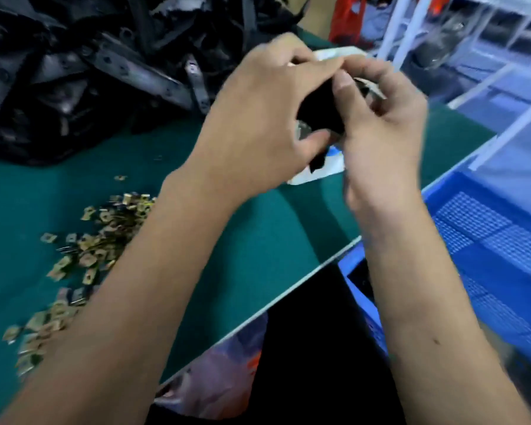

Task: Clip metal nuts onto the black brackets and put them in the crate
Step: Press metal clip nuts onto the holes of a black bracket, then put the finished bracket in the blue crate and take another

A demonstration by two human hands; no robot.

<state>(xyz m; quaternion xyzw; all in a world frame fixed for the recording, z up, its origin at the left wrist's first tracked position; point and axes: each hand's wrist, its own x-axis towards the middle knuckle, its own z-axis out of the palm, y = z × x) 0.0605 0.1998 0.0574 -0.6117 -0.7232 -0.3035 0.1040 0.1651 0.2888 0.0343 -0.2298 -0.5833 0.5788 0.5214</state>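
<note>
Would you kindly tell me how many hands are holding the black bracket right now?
2: the left hand grips the black bracket from the left, and the right hand pinches it from the right. The bracket is mostly hidden between them.

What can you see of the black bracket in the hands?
The black bracket is mostly hidden, held above the green table between the left hand and the right hand. It looks dark, matte and plastic-like, blurred. A narrow end pokes out below the palms. A metal nut shows at its upper right, under the right fingers.
</note>
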